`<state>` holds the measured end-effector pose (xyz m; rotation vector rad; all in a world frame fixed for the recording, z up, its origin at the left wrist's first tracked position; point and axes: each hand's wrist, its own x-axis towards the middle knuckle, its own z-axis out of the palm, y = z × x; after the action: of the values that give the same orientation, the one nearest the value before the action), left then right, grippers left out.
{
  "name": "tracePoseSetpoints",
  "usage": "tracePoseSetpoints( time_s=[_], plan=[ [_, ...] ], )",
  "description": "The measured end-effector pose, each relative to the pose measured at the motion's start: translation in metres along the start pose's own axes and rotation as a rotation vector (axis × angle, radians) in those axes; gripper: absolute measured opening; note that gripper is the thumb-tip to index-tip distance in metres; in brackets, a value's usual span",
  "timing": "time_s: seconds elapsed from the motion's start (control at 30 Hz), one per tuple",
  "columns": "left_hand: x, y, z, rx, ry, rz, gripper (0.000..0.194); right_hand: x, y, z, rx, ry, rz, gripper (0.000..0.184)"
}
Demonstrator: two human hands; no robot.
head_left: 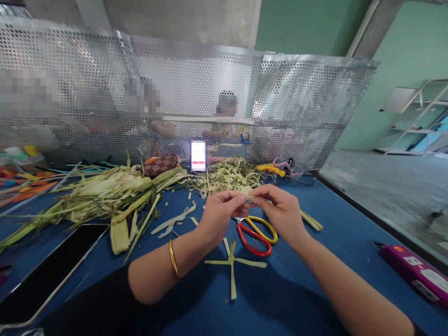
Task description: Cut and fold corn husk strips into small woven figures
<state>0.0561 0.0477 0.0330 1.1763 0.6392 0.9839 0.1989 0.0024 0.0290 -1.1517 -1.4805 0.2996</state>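
My left hand and my right hand meet above the blue table, both pinched on a small pale folded leaf piece. A gold bangle is on my left wrist. Below the hands lie scissors with one red and one yellow handle. Nearer to me lies a star-shaped piece woven from leaf strips. A leaf strip sticks out beside my right hand.
A heap of green and pale palm leaves covers the left side, with shredded strips behind. A dark phone lies front left, a purple box at the right edge. A perforated metal screen stands behind; people sit beyond it.
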Motion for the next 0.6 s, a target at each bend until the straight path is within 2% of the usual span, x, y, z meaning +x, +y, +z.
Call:
tracePoseSetpoints(
  time_s=[0.17, 0.37, 0.6],
  plan=[
    [0.0003, 0.0031, -0.0006, -0.005, -0.015, -0.057, 0.009, 0.0000, -0.0004, -0.0008, -0.073, -0.023, -0.031, 0.009],
    [0.0003, 0.0009, 0.0004, 0.098, 0.040, 0.105, 0.009, 0.0000, -0.0016, 0.0001, -0.065, -0.005, -0.011, 0.008],
    [-0.0014, -0.0024, 0.0013, 0.171, 0.055, 0.203, 0.006, -0.0012, -0.0049, 0.0041, 0.003, 0.057, 0.134, 0.007]
  ],
)
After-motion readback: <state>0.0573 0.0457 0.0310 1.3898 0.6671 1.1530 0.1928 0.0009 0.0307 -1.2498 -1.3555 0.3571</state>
